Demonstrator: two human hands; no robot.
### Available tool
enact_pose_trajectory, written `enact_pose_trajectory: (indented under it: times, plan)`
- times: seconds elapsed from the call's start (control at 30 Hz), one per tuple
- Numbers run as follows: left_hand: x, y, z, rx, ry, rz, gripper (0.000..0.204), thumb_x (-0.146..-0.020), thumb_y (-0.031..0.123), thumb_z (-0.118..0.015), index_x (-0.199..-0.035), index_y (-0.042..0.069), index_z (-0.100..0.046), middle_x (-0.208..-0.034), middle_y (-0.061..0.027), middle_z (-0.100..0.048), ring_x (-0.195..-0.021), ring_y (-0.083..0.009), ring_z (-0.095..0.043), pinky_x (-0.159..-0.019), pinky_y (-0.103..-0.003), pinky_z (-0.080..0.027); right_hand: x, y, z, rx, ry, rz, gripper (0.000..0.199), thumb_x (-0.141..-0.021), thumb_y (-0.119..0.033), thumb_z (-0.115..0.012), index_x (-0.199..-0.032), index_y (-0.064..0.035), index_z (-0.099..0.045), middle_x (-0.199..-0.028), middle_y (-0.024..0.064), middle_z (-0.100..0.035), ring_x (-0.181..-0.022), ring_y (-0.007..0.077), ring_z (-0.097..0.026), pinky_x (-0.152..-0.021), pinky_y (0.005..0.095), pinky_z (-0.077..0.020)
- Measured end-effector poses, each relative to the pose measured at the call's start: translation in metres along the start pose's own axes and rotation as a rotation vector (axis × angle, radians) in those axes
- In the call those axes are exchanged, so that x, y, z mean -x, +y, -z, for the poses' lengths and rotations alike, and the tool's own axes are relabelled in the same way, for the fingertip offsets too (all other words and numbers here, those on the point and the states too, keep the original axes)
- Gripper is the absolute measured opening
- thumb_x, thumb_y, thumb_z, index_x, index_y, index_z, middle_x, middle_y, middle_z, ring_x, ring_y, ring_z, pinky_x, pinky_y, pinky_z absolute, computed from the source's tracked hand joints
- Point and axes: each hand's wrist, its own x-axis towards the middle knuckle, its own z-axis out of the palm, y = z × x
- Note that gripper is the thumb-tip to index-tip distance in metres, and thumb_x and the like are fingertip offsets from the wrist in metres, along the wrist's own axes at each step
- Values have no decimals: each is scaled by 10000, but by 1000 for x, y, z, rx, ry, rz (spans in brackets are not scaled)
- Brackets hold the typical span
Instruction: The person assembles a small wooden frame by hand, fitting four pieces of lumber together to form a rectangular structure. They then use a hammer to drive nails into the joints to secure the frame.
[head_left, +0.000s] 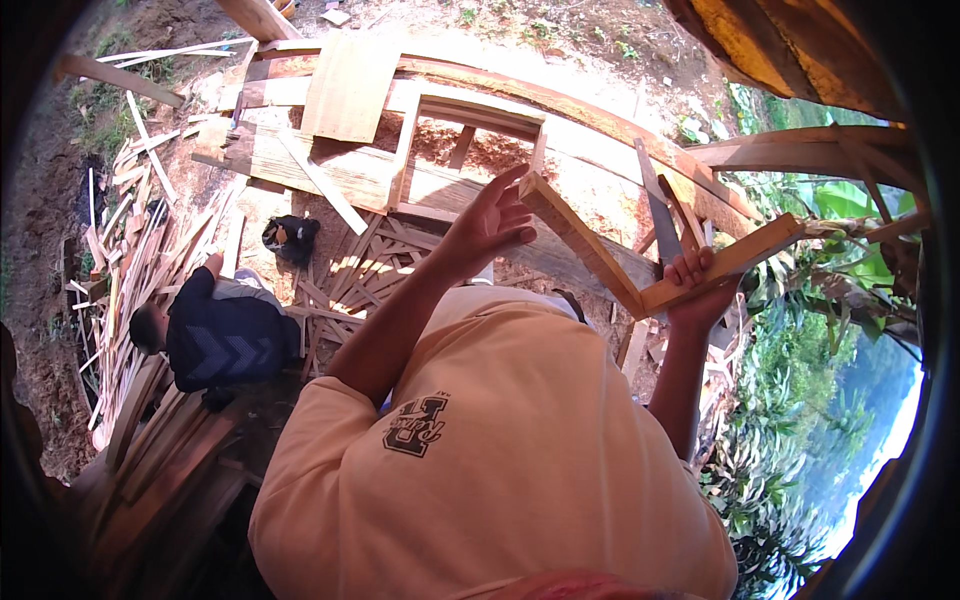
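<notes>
My right hand point(697, 290) grips one arm of an L-shaped wooden piece point(585, 245), two boards meeting at a corner in front of my chest. The fingers wrap over the board's top near the middle. Close by the free end of the other board is my left hand point(490, 228), raised with its fingers apart and holding nothing. Beyond them, a rectangular wooden frame point(403, 155) lies on the plank bench point(265, 150). A long, dark, tapered blade, seemingly a handsaw point(655, 200), rests on the bench beyond my right hand.
A person in a dark top point(225, 335) sits low at the left, beside a black bag point(290, 240). Wood strips point(140, 290) pile up around them. A flat board point(350, 85) lies across the bench's far left. Green plants point(790, 370) slope away at the right.
</notes>
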Motion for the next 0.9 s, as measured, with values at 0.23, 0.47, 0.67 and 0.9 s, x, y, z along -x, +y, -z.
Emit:
enact_pose_trajectory:
  times: [0.23, 0.47, 0.67, 0.9]
  plan:
    - [8, 66, -68, -446, -46, -184, 403, -899, 46, -777, -1275, -12, -642, -1257, -118, -723, -1163, -189, -693, -1019, -368, -555, 11, 24, 21, -203, -75, -26, 447, -999, -528, -535, -853, -106, -511, -664, -42, -397, -604, 102, -381, -651, 290, -340]
    - [9, 54, -81, -371, 45, -410, 661, -833, 133, -885, -1367, 17, -513, -1175, -153, -728, -1087, -235, -738, -918, -358, -604, 17, 37, 25, -278, -17, -68, 475, -984, -568, -572, -810, -139, -465, -636, -59, -385, -566, 87, -380, -636, 285, -342]
    - [6, 44, -78, -430, 44, -553, 629, -861, 123, -859, -1346, 22, -472, -1178, -170, -711, -1037, -243, -750, -856, -345, -625, 20, 41, 23, -273, 19, -73, 501, -973, -600, -587, -805, -147, -457, -632, -63, -389, -556, 79, -394, -629, 280, -347]
    - [3, 38, -67, -293, 119, -419, 587, -899, 50, -806, -1334, 14, -413, -1165, -203, -708, -1022, -243, -753, -847, -322, -622, 17, 38, 24, -197, 18, -115, 593, -969, -690, -542, -901, -103, -507, -701, -35, -423, -618, 100, -428, -637, 280, -360]
